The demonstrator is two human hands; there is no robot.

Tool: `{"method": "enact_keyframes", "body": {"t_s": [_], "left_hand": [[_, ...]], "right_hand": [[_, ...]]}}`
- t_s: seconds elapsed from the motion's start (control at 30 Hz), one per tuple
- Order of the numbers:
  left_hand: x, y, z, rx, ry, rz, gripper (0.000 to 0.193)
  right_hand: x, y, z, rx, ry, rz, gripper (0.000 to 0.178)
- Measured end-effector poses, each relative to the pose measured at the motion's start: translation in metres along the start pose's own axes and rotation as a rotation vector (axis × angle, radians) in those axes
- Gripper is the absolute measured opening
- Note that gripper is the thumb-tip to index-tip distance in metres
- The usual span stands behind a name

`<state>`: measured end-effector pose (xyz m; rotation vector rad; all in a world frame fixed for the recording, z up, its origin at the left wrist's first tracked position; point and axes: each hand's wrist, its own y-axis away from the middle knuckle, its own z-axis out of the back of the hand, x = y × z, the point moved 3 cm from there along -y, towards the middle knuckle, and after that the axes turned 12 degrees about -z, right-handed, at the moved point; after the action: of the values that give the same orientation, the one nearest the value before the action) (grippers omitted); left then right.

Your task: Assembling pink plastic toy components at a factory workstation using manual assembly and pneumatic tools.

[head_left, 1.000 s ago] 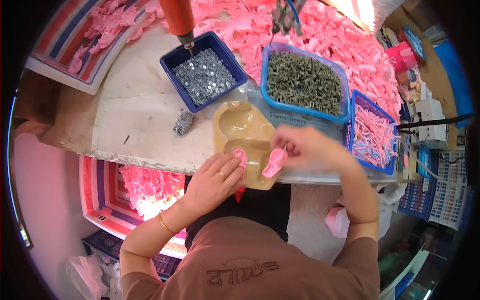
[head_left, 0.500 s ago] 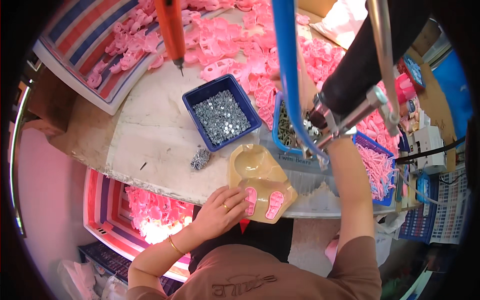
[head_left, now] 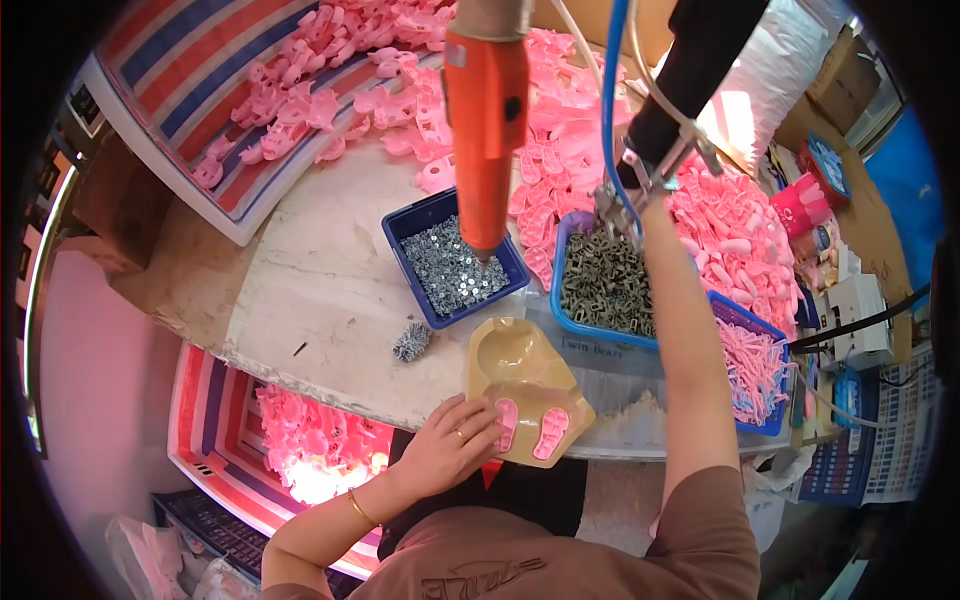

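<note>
Light is bright and even over the far half of the scene, probably daylight from the far right, where a white sack (head_left: pixel 775 75) is washed out by glare. The pink parts in the striped bag (head_left: pixel 300 460) near the left glow overexposed. Shadows on the pale worktop (head_left: pixel 310 300) are soft. The orange tool (head_left: pixel 487 120) hangs close to the lens and looks slightly soft. Straight edges bow toward the rim, which darkens to a black vignette.
</note>
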<state>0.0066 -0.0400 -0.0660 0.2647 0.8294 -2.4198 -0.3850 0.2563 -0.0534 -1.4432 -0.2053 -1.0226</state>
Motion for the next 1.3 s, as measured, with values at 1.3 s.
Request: {"method": "enact_keyframes", "body": {"t_s": [1.3], "left_hand": [[-0.025,0.007,-0.009,0.001,-0.108,-0.054,0.04]], "right_hand": [[0.274,0.231,0.099,0.944,0.454,-0.014,0.05]]}}
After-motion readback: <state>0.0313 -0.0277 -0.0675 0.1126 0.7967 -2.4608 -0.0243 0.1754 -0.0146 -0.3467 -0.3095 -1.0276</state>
